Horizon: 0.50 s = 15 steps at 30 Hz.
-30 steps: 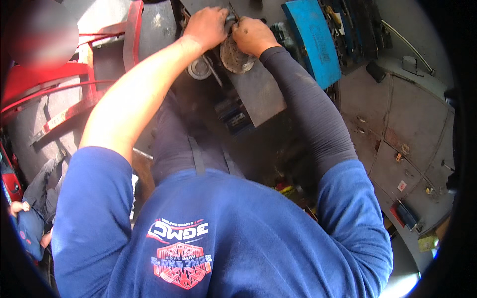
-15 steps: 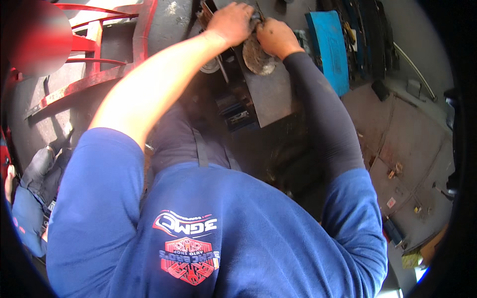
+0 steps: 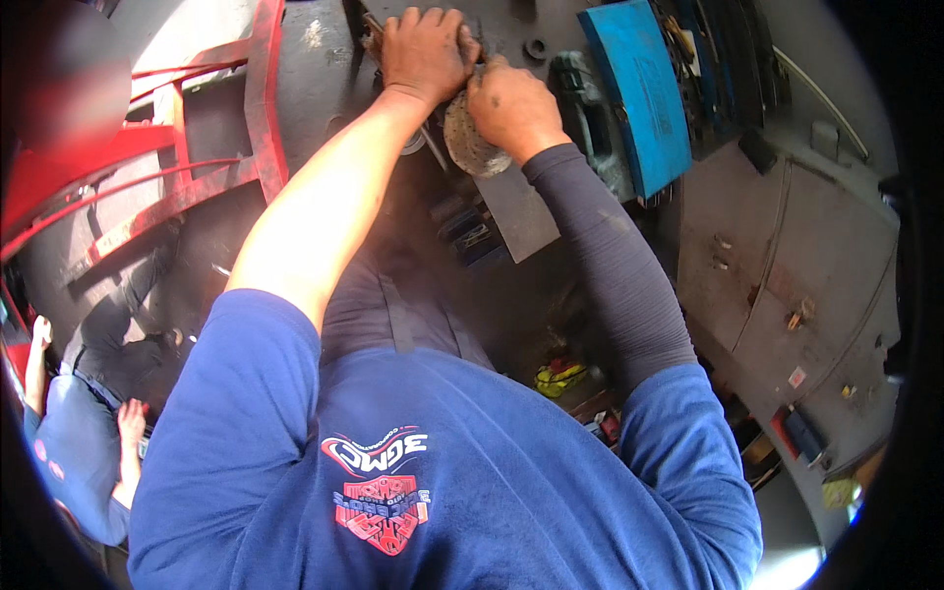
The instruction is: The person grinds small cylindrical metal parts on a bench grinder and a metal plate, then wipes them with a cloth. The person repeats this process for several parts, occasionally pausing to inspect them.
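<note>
At the top middle, my left hand (image 3: 425, 54) is closed, its fingers bent over a part hidden beneath them, the thumb side toward my right hand. Close beside it, my right hand (image 3: 516, 106) is curled into a fist over a worn, round metal disc (image 3: 472, 146) with small holes. What either hand grips is covered by the fingers. A dark sleeve (image 3: 619, 246) covers my right forearm; the left one is bare. A rusty metal piece (image 3: 372, 37) shows left of my left hand. Below the disc is a flat grey plate (image 3: 519, 218).
A blue case panel (image 3: 644, 98) stands right of my hands, beside a dark moulded tray (image 3: 590, 123). A small dark ring (image 3: 534, 47) lies beyond. Red metal framework (image 3: 264, 108) occupies the left. A person in blue (image 3: 79, 433) is low at the far left. A yellow item (image 3: 560, 377) lies below.
Both hands appear farther left and slightly lower, still close together at the disc. More of the left hand's fingers shows. The person at the left has shifted, with a hand now visible.
</note>
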{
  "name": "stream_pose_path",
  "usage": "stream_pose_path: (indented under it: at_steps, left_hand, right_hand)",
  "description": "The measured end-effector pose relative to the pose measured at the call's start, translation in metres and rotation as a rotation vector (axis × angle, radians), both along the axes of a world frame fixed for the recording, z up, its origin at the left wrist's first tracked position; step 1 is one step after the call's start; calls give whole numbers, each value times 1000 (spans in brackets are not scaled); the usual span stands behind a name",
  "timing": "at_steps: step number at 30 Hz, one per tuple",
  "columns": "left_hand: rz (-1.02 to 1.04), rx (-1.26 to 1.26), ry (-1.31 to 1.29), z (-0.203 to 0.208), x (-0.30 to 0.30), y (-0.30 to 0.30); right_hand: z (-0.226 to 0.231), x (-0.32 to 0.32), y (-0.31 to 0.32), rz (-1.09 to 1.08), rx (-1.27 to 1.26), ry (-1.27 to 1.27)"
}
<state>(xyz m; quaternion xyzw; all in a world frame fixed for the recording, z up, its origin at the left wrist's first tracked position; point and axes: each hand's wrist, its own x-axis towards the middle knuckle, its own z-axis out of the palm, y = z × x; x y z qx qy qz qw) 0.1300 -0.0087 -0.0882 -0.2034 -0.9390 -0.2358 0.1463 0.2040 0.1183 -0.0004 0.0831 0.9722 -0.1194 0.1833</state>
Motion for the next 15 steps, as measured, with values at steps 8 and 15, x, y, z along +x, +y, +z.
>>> stream_pose_path:
  at_steps: [8,15]
  left_hand:
    - [-139,45,35,-7,-13,-2]
    - [-176,3,13,-12,-17,-6]
  right_hand:
    - [13,7,-4,-6,-45,48]
    - [-4,-7,5,-23,-116,58]
